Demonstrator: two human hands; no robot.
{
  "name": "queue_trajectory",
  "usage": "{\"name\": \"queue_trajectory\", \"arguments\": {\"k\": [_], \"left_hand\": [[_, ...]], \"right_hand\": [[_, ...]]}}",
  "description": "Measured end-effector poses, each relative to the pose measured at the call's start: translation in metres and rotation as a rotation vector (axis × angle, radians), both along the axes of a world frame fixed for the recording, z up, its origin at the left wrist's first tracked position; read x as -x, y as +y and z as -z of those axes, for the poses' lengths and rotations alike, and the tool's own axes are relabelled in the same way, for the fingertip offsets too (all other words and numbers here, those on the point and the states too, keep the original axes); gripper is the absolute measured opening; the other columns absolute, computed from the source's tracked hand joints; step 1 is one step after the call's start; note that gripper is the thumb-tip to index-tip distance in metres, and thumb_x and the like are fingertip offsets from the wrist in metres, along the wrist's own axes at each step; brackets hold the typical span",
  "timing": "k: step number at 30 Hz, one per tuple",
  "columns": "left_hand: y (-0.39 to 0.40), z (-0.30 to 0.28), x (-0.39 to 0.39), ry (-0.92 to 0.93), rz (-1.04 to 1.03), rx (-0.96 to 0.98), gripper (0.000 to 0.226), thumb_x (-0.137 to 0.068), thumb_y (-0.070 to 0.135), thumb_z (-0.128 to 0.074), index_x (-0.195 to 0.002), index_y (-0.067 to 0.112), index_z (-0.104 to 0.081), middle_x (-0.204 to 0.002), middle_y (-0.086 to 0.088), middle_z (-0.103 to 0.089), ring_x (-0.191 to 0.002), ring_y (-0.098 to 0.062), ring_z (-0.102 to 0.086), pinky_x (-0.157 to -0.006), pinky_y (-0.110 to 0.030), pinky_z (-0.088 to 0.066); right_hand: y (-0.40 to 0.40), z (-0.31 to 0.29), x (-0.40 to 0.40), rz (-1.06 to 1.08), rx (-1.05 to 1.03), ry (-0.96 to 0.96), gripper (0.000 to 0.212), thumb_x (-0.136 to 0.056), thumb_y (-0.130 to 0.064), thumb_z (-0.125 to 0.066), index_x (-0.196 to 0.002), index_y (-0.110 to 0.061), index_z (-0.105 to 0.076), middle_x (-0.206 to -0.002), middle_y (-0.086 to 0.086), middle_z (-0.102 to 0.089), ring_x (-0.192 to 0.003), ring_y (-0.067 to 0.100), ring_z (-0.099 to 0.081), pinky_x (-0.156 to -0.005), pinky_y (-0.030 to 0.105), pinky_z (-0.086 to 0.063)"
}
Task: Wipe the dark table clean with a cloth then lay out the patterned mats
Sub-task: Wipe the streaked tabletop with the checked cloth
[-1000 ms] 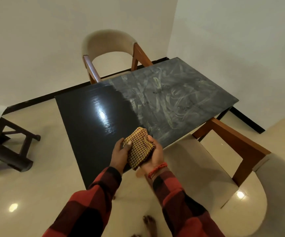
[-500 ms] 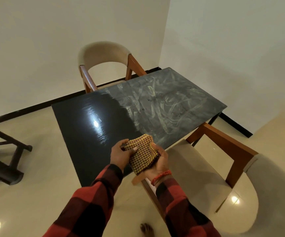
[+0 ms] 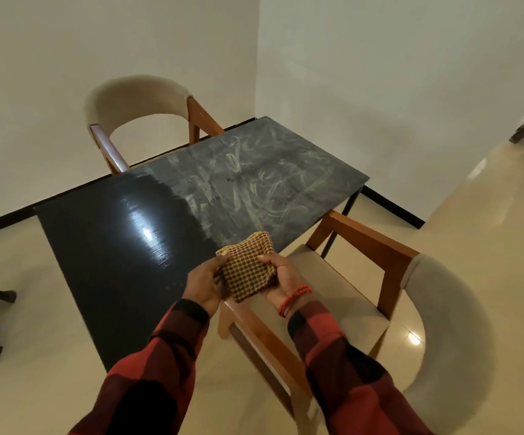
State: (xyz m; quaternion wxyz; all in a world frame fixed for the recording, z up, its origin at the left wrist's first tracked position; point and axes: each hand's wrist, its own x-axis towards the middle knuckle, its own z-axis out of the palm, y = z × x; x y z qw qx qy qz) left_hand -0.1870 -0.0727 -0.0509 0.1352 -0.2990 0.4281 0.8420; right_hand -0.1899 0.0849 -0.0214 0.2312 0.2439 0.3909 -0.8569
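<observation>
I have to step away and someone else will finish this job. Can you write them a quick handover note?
Left hand and right hand both grip the bunched checkered cloth above the table's near edge.
Dark table: the left part is glossy and looks wiped; the right part is covered in pale smears.
Left to do: wipe the smeared part, then lay the patterned mats, which are not in view.

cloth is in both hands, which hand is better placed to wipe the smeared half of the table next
Right, probably. The right hand cups the cloth from beneath, and sits nearer the table's smeared half. The left hand only pinches the cloth's corner, beside the glossy part.
</observation>
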Motion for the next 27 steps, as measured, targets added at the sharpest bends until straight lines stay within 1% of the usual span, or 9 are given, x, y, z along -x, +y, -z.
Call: {"name": "queue_trajectory", "arguments": {"k": [3, 7, 10, 14, 17, 20, 21, 23, 27], "left_hand": [[0.035, -0.001, -0.001, 0.044, 0.040, 0.111, 0.038, -0.089, 0.011, -0.070, -0.126, 0.006, -0.063, -0.122, -0.014, -0.068, -0.115, -0.029, -0.064, -0.099, -0.047, -0.053], [0.108, -0.008, 0.003, 0.145, 0.049, 0.235, 0.040, -0.084, 0.003, -0.072, -0.123, 0.012, -0.065, -0.116, -0.009, -0.072, -0.102, -0.024, -0.069, -0.072, -0.034, -0.058], [0.175, -0.012, 0.001, 0.182, 0.042, 0.248, 0.043, -0.084, 0.000, -0.070, -0.125, 0.014, -0.064, -0.114, -0.008, -0.072, -0.097, -0.023, -0.068, -0.068, -0.034, -0.056], [0.269, -0.018, -0.002, 0.176, 0.002, 0.237, 0.042, -0.085, 0.000, -0.070, -0.125, 0.014, -0.065, -0.108, -0.005, -0.073, -0.092, -0.020, -0.070, -0.058, -0.029, -0.056], [0.337, -0.021, 0.001, 0.180, 0.016, 0.213, 0.041, -0.084, 0.003, -0.072, -0.123, 0.014, -0.066, -0.115, -0.008, -0.073, -0.098, -0.022, -0.070, -0.065, -0.032, -0.059], [0.388, -0.022, 0.005, 0.196, 0.042, 0.195, 0.045, -0.083, 0.007, -0.071, -0.127, 0.016, -0.064, -0.123, -0.009, -0.070, -0.112, -0.028, -0.066, -0.082, -0.040, -0.058], [0.402, -0.022, 0.009, 0.198, 0.048, 0.194, 0.045, -0.083, 0.007, -0.071, -0.127, 0.016, -0.064, -0.124, -0.010, -0.069, -0.114, -0.029, -0.064, -0.082, -0.040, -0.057], [0.426, -0.021, 0.022, 0.208, 0.071, 0.198, 0.045, -0.084, 0.006, -0.070, -0.128, 0.015, -0.063, -0.125, -0.010, -0.069, -0.116, -0.031, -0.064, -0.079, -0.039, -0.055], [0.469, -0.007, 0.055, 0.206, 0.094, 0.205, 0.047, -0.083, 0.007, -0.072, -0.128, 0.018, -0.063, -0.123, -0.008, -0.070, -0.115, -0.030, -0.065, -0.077, -0.039, -0.057]], "right_hand": [[0.042, 0.001, -0.004, 0.001, -0.016, -0.016, 0.025, -0.092, -0.006, -0.055, -0.116, -0.001, -0.060, -0.113, 0.020, -0.065, -0.106, 0.036, -0.059, -0.104, 0.054, -0.045], [0.121, -0.001, -0.010, 0.031, 0.000, -0.015, 0.012, -0.092, -0.005, -0.055, -0.100, -0.004, -0.064, -0.100, 0.015, -0.068, -0.095, 0.031, -0.062, -0.094, 0.049, -0.049], [0.191, -0.005, -0.012, -0.012, -0.037, 0.017, 0.011, -0.092, -0.006, -0.055, -0.101, -0.006, -0.062, -0.101, 0.015, -0.068, -0.095, 0.030, -0.063, -0.095, 0.050, -0.049], [0.283, -0.013, -0.012, -0.092, -0.154, 0.067, 0.014, -0.091, -0.010, -0.062, -0.104, -0.010, -0.062, -0.103, 0.012, -0.069, -0.096, 0.028, -0.066, -0.081, 0.045, -0.057], [0.348, -0.018, -0.009, -0.107, -0.196, 0.100, 0.011, -0.092, -0.010, -0.063, -0.103, -0.013, -0.064, -0.096, 0.009, -0.071, -0.091, 0.026, -0.067, -0.072, 0.041, -0.058], [0.398, -0.019, -0.003, -0.075, -0.172, 0.100, 0.021, -0.091, -0.009, -0.064, -0.111, -0.012, -0.063, -0.108, 0.012, -0.069, -0.102, 0.031, -0.066, -0.083, 0.048, -0.057], [0.413, -0.020, 0.000, -0.062, -0.149, 0.094, 0.026, -0.091, -0.008, -0.063, -0.117, -0.010, -0.062, -0.113, 0.014, -0.068, -0.106, 0.033, -0.064, -0.088, 0.051, -0.055], [0.439, -0.020, 0.008, -0.057, -0.148, 0.084, 0.031, -0.092, -0.006, -0.060, -0.124, -0.009, -0.060, -0.113, 0.015, -0.066, -0.104, 0.033, -0.063, -0.081, 0.048, -0.056], [0.492, -0.015, 0.030, -0.076, -0.169, 0.088, 0.016, -0.094, -0.001, -0.056, -0.108, -0.007, -0.062, -0.104, 0.017, -0.067, -0.094, 0.032, -0.064, -0.074, 0.045, -0.057]]}}
